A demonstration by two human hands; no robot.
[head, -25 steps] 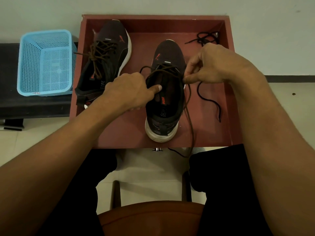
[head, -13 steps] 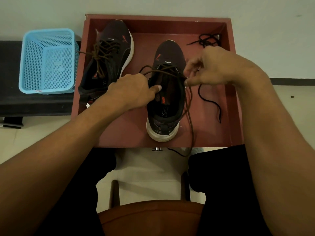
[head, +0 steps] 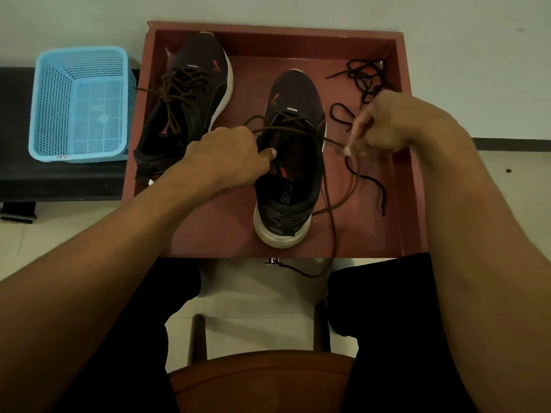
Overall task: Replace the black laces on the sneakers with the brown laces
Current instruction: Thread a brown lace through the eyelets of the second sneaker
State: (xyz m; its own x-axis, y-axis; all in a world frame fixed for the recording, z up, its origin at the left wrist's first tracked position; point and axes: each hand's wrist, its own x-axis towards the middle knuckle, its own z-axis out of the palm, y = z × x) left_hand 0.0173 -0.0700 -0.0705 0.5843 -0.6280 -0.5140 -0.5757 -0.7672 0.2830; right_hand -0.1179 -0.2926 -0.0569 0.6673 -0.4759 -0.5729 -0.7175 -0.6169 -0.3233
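Blue basket (head: 80, 105) sits upper left. Next, in the red tray (head: 214, 231), the laced shoe (head: 190, 93) already wears brown. Left hand (head: 229, 162) grips the centre shoe (head: 293, 162) at its collar, thumb inside; only its front eyelets look threaded. Right hand (head: 387, 123) pinches the brown lace (head: 329, 204), drawn taut across. Black laces (head: 365, 76) lie discarded upper right. Roughly three-quarters done, I judge; upper eyelets remain.

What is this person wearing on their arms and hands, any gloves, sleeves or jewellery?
Nothing at all shows. The left hand and right hand are bare: no gloves, rings or watch in view. Both forearms are uncovered to the picture's edge, so no sleeve shows. The only clothing seen is black fabric over the legs.
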